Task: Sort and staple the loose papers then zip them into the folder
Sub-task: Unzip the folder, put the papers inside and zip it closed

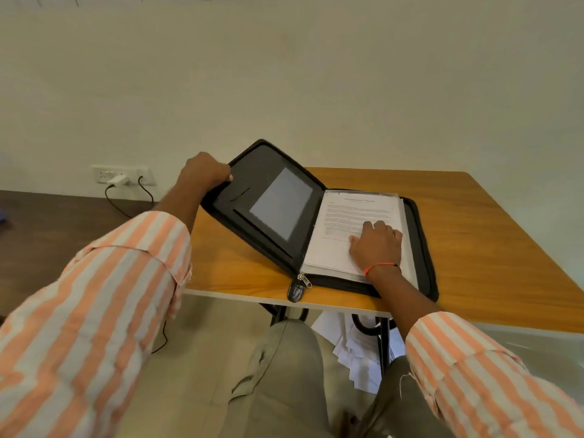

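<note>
One black folder (259,165) lies open on the counter (474,232), its spine running away from the person. L hand (203,172): fingers curled round the L cover's outer edge, holding it tilted up. R hand (376,245): fingers straight, pressing flat on one stack of papers (347,210) in the R half. The cover must swing rightward over the stack, so the R hand is in its path. One zip pull (297,290) at the spine's near end, nearer the R hand. Stapled or not: can't tell. Other sheets (357,352) on the floor, count unclear.
</note>
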Action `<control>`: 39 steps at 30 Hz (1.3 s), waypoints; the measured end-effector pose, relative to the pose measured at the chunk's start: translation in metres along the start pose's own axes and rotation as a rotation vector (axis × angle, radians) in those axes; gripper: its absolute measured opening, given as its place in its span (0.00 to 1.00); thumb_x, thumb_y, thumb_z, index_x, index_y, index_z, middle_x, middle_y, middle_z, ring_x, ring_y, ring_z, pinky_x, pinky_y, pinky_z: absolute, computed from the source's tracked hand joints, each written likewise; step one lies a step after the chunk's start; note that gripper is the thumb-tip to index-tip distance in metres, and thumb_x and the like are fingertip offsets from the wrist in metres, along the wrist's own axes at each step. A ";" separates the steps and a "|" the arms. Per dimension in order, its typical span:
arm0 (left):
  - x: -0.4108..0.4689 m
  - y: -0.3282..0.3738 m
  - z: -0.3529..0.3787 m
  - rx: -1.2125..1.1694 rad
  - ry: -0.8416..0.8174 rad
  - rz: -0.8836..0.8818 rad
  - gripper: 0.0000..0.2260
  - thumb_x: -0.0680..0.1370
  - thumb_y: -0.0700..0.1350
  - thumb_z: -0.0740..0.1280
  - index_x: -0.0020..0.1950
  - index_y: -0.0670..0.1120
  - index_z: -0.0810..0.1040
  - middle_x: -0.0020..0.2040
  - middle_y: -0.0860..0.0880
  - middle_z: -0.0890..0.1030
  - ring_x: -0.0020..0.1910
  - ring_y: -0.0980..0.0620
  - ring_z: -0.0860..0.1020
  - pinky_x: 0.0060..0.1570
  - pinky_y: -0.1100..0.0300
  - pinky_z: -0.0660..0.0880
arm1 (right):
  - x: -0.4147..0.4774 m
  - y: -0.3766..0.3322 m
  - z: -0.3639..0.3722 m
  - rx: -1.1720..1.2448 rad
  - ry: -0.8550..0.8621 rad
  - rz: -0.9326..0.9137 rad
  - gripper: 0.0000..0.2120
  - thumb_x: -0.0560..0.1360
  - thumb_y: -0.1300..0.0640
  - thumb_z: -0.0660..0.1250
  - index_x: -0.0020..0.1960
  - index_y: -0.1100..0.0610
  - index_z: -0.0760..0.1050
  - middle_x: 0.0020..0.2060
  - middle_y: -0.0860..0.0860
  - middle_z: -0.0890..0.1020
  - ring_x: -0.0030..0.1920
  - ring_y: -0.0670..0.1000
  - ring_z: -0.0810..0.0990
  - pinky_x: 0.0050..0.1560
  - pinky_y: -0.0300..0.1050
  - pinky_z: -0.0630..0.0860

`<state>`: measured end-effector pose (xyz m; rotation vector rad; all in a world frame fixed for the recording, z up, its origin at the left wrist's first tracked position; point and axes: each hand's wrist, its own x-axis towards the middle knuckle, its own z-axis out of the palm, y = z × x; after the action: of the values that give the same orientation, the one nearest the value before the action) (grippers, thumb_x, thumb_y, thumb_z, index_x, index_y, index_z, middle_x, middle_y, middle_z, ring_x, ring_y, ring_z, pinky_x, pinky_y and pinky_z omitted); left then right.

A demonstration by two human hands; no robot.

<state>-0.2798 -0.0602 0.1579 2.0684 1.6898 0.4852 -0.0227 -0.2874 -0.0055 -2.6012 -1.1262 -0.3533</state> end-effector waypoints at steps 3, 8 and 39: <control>-0.014 0.029 -0.013 -0.284 -0.108 0.060 0.14 0.78 0.45 0.73 0.57 0.37 0.76 0.58 0.38 0.80 0.53 0.39 0.79 0.54 0.48 0.78 | 0.003 -0.022 -0.010 0.299 -0.047 -0.069 0.20 0.80 0.46 0.62 0.67 0.56 0.74 0.60 0.56 0.79 0.62 0.58 0.76 0.65 0.53 0.68; -0.063 0.062 -0.013 -0.785 -0.460 0.150 0.16 0.79 0.52 0.68 0.61 0.43 0.81 0.51 0.43 0.84 0.50 0.43 0.83 0.50 0.49 0.81 | -0.003 -0.065 -0.051 1.100 -0.127 -0.046 0.17 0.81 0.43 0.59 0.62 0.52 0.77 0.58 0.52 0.81 0.60 0.52 0.79 0.64 0.51 0.76; -0.076 0.023 0.183 0.239 -0.467 0.771 0.24 0.84 0.59 0.59 0.81 0.59 0.62 0.83 0.52 0.57 0.83 0.47 0.51 0.78 0.41 0.55 | 0.006 0.067 -0.009 0.337 -0.015 0.225 0.09 0.80 0.63 0.62 0.54 0.64 0.80 0.49 0.62 0.82 0.52 0.62 0.80 0.44 0.45 0.71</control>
<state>-0.1810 -0.1580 0.0146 2.7047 0.6775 -0.0086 0.0294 -0.3304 -0.0062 -2.3983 -0.8042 -0.0846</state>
